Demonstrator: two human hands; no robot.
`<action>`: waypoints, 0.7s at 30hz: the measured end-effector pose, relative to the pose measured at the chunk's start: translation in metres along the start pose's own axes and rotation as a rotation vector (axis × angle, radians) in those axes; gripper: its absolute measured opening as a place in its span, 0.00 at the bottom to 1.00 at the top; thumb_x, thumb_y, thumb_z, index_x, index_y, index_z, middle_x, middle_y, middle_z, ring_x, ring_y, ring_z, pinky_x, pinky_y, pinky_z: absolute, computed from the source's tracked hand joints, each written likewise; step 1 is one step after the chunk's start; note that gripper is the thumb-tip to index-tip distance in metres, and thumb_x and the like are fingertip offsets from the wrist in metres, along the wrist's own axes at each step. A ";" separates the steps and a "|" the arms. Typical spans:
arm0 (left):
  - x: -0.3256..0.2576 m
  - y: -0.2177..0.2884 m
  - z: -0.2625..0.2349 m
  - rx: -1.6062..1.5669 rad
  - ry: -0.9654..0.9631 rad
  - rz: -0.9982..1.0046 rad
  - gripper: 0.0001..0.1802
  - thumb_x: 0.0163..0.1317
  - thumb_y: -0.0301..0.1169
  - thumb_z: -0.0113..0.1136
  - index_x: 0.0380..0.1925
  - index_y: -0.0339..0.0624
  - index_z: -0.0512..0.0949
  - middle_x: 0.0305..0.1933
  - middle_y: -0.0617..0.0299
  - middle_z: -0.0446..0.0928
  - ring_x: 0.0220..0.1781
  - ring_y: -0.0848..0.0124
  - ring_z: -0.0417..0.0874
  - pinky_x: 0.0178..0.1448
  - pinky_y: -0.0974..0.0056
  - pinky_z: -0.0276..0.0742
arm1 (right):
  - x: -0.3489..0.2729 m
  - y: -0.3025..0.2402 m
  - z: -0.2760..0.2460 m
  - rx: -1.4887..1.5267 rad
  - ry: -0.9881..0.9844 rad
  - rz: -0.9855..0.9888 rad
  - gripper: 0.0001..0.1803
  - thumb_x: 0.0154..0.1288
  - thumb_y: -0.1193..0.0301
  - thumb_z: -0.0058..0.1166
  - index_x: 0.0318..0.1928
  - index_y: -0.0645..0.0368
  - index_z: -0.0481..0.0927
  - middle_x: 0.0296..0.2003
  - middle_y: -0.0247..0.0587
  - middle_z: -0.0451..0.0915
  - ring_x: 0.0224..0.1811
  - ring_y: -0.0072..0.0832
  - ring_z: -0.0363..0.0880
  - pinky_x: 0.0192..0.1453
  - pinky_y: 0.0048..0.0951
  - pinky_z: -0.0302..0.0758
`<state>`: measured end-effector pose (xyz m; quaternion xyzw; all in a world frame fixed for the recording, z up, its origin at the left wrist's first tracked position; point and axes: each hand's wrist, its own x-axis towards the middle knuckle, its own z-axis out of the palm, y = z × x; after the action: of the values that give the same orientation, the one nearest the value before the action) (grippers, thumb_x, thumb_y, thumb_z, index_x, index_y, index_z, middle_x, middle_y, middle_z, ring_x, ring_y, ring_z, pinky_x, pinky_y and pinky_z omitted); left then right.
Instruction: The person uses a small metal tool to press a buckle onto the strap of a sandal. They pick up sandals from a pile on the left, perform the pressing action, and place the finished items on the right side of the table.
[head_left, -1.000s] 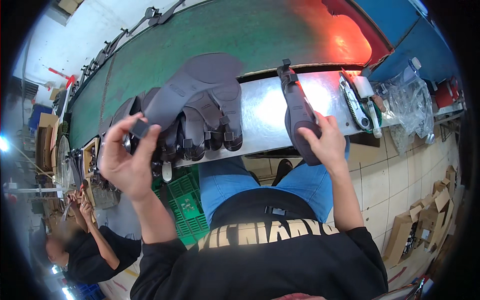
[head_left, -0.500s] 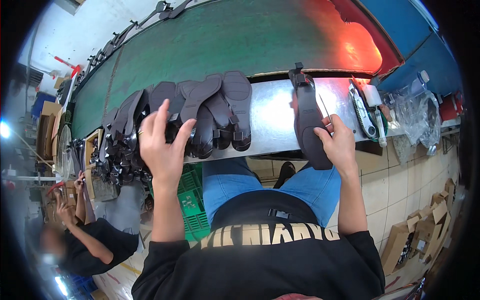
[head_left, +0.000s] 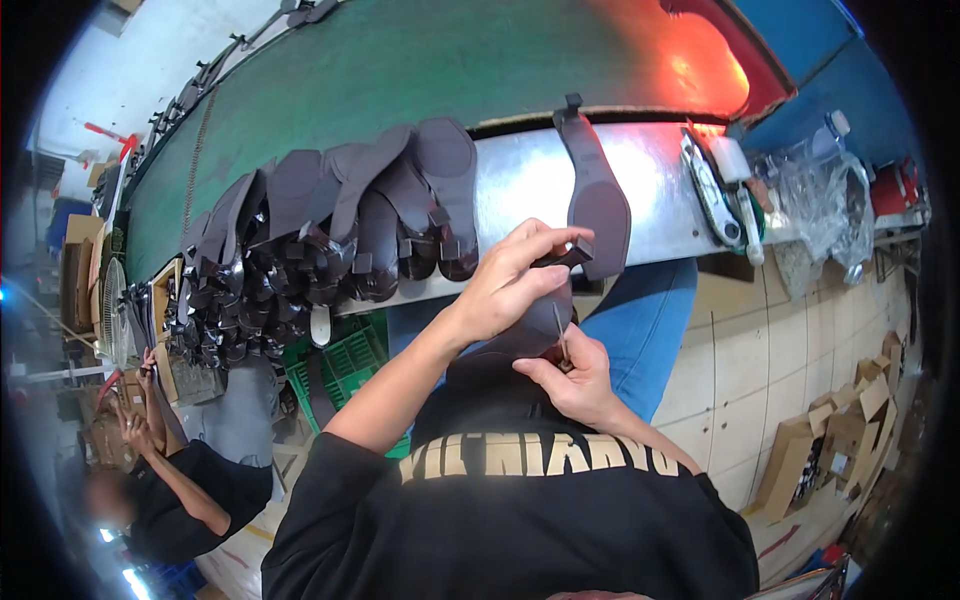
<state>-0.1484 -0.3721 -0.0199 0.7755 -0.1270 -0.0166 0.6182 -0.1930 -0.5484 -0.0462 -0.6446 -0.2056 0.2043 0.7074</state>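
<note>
My left hand is closed on a dark brown sandal, thumb and fingers by its black strap or buckle piece. The sandal is held low before my body, its sole partly hidden by my hands. My right hand is closed round a thin metal tool, whose narrow tip points up against the sole; its handle is mostly covered. Beyond my hands a second sandal lies sole up on the metal tabletop, reaching over the front edge. A heap of similar sandals fills the left.
A green conveyor belt runs behind, under a glowing red heater opening. At right are a box cutter and clear plastic bags. Green crates stand below; a co-worker is at left.
My left hand has moved right and closed on a sandal. My right hand has come down and nearer my body with the tool, leaving a sandal on the tabletop. The view has shifted slightly.
</note>
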 end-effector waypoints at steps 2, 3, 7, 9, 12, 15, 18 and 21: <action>-0.013 -0.011 0.004 -0.136 -0.052 -0.144 0.31 0.59 0.44 0.46 0.58 0.35 0.73 0.42 0.58 0.72 0.47 0.68 0.73 0.55 0.66 0.67 | -0.003 0.000 0.000 -0.076 -0.044 -0.068 0.13 0.57 0.78 0.65 0.41 0.63 0.75 0.25 0.33 0.78 0.24 0.16 0.75 0.26 0.21 0.69; -0.021 -0.014 0.006 -0.175 -0.047 -0.196 0.33 0.58 0.45 0.46 0.59 0.35 0.73 0.43 0.58 0.72 0.46 0.69 0.74 0.54 0.67 0.68 | -0.003 -0.006 -0.001 -0.125 -0.066 -0.100 0.14 0.57 0.76 0.66 0.41 0.63 0.75 0.25 0.35 0.79 0.24 0.19 0.77 0.26 0.23 0.70; -0.040 -0.014 0.010 -0.442 -0.027 -0.377 0.30 0.61 0.40 0.42 0.61 0.37 0.72 0.43 0.57 0.76 0.45 0.70 0.74 0.52 0.68 0.68 | -0.007 -0.006 -0.006 -0.257 -0.165 -0.064 0.17 0.57 0.70 0.67 0.41 0.62 0.73 0.25 0.44 0.79 0.23 0.32 0.80 0.28 0.29 0.74; -0.044 -0.015 0.010 -0.490 0.008 -0.431 0.30 0.61 0.37 0.41 0.62 0.35 0.71 0.42 0.58 0.77 0.44 0.72 0.75 0.53 0.69 0.68 | -0.007 -0.016 -0.014 -0.350 -0.172 0.010 0.16 0.58 0.69 0.65 0.41 0.61 0.72 0.24 0.44 0.79 0.24 0.34 0.80 0.28 0.30 0.74; -0.050 -0.020 0.012 -0.509 0.097 -0.505 0.29 0.62 0.31 0.39 0.62 0.33 0.70 0.39 0.60 0.79 0.42 0.74 0.77 0.53 0.70 0.70 | -0.004 -0.026 -0.025 -0.413 -0.112 0.039 0.10 0.65 0.74 0.54 0.45 0.61 0.73 0.30 0.45 0.79 0.27 0.34 0.80 0.32 0.31 0.75; -0.049 -0.009 0.017 -0.472 0.078 -0.553 0.32 0.57 0.36 0.42 0.62 0.35 0.71 0.31 0.60 0.78 0.34 0.73 0.79 0.43 0.71 0.73 | 0.000 -0.022 -0.042 -0.298 0.007 0.112 0.16 0.68 0.79 0.46 0.55 0.61 0.78 0.37 0.42 0.80 0.30 0.23 0.75 0.37 0.24 0.72; -0.048 -0.013 0.024 -0.640 0.096 -0.526 0.26 0.62 0.29 0.42 0.60 0.33 0.73 0.36 0.60 0.79 0.38 0.76 0.77 0.47 0.71 0.72 | 0.001 -0.021 -0.051 -0.339 0.011 0.123 0.21 0.68 0.79 0.46 0.61 0.58 0.74 0.34 0.40 0.78 0.28 0.21 0.73 0.34 0.23 0.71; -0.047 -0.014 0.027 -0.639 0.094 -0.564 0.25 0.62 0.29 0.42 0.59 0.33 0.73 0.35 0.61 0.79 0.38 0.76 0.77 0.47 0.71 0.72 | -0.002 -0.015 -0.052 -0.220 -0.022 0.165 0.26 0.68 0.79 0.45 0.66 0.55 0.69 0.25 0.35 0.75 0.24 0.17 0.70 0.31 0.22 0.68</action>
<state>-0.1962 -0.3853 -0.0458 0.5493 0.1297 -0.1883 0.8038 -0.1651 -0.5937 -0.0362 -0.7308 -0.1806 0.2450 0.6110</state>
